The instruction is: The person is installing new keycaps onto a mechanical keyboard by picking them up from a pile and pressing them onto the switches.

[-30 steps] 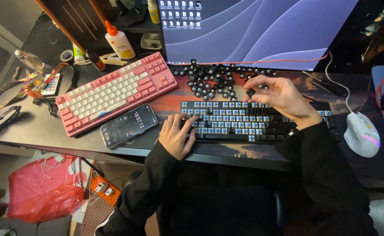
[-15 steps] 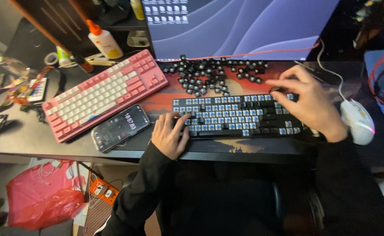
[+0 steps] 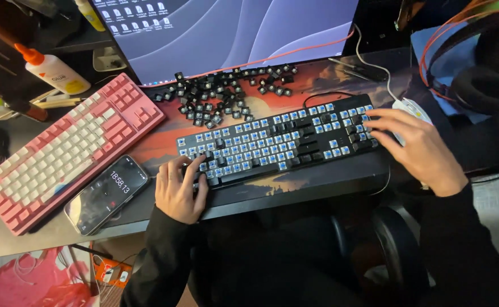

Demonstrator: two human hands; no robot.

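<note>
Dark desk (image 3: 45,233) seen from above, covered in part by a reddish sunset desk mat (image 3: 317,79); a monitor (image 3: 226,28) with a blue wave wallpaper fills the 12 o'clock edge. Centre frame: black keyboard (image 3: 278,139), most keycaps off, blue switches exposed, tilted so its right end rises toward 2 o'clock. Loose black keycaps (image 3: 221,94) piled just beyond it at 11–12 o'clock, between keyboard and monitor.

Left hand (image 3: 178,190) at 7 o'clock of the keyboard, fingers curled over its lower left corner, touching the switches there; whether it pinches anything, cannot tell. Right hand (image 3: 417,148) at 3 o'clock, fingers spread and open, tips resting on the keyboard's right end, nothing gripped. White mouse (image 3: 411,108) just behind that hand, partly hidden by it. Both arms in black sleeves.

At 9 o'clock: pink and white keyboard (image 3: 67,150), lying diagonally, fully capped. Phone (image 3: 107,193) face up with a lit screen showing a timer, just beside the pink keyboard's lower edge, near the left hand. Glue bottle (image 3: 53,71) with an orange nozzle at 10 o'clock, lying on its side. Black headphones (image 3: 482,79) with an orange cable at 2 o'clock. Pink plastic bag (image 3: 28,284) on the floor at 8 o'clock. Orange cable (image 3: 295,52) runs across the monitor's foot.
</note>
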